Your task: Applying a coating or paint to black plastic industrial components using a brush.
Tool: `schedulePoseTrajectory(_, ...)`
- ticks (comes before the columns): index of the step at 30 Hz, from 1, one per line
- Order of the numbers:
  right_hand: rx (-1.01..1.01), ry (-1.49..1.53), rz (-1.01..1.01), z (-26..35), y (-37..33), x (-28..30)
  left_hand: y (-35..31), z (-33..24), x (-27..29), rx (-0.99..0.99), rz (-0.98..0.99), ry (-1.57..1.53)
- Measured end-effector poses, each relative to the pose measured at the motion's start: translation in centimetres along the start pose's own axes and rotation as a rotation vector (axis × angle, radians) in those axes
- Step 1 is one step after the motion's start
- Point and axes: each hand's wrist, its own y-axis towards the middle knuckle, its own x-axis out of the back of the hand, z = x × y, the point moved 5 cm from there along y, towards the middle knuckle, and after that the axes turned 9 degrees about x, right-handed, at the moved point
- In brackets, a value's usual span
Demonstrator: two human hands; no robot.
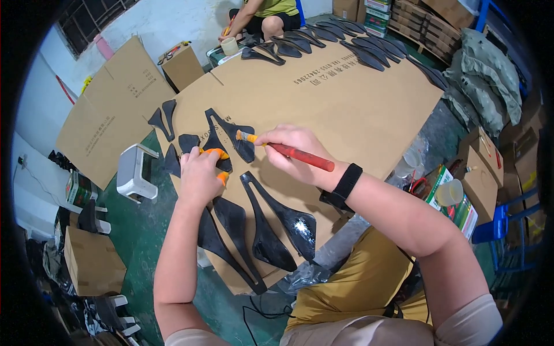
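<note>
Right hand: your right hand [294,147] has its fingers clamped on a red-handled brush [306,157], the handle slanting down to the right toward your wrist.
Brush tip: the pale bristles meet the upper face of a black forked piece [245,151], on its right arm.
Left hand: your left hand [197,179] lies over the lower end of the left arm of that piece; orange covers [216,153] are worn on some fingertips. The fingers are bent and slightly apart; whether they pinch the piece or only press on it, I cannot tell.
Workpiece position: the forked piece lies on the brown cardboard sheet [346,121], its joined end pointing away from you.
Pieces near you: a glossy forked piece [300,230], with a bright shine on its right arm, lies between your forearms; beside it, to the left, a second forked piece [232,222] has its joined end toward you.
Upper left: a small forked piece [157,119] lies near the edge of the sheet.
Far end: a row of black pieces [369,57] lines the sheet.
Co-worker: a seated person [274,8] is at the far side, near a cream tub [229,46].
Left floor: a white stool [134,167] stands just beside the sheet.
Right wrist: you wear a black band [347,183].
</note>
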Motion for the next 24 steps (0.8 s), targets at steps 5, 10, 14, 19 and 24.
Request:
schedulePoseTrajectory(5,-0.007,0.031,-0.001,-0.9,0.2,-1.3,-0.2,0.4,-0.6,-0.005,0.009,0.021)
schedulePoseTrajectory(10,-0.005,0.063,-0.022,-1.2,0.4,-1.7,-0.5,0.8,-0.9,0.011,0.002,0.03)
schedulePoseTrajectory(14,-0.018,0.055,-0.023,-1.5,0.3,-1.7,-0.6,0.8,-0.9,0.008,0.005,0.033)
schedulePoseTrajectory(19,-0.013,0.025,-0.018,-1.6,0.5,-2.0,-0.5,0.5,-0.9,0.025,-0.046,0.037)
schedulePoseTrajectory(24,-0.026,0.026,0.011,-1.6,1.1,-2.1,-0.3,0.6,-0.7,0.05,-0.06,0.044)
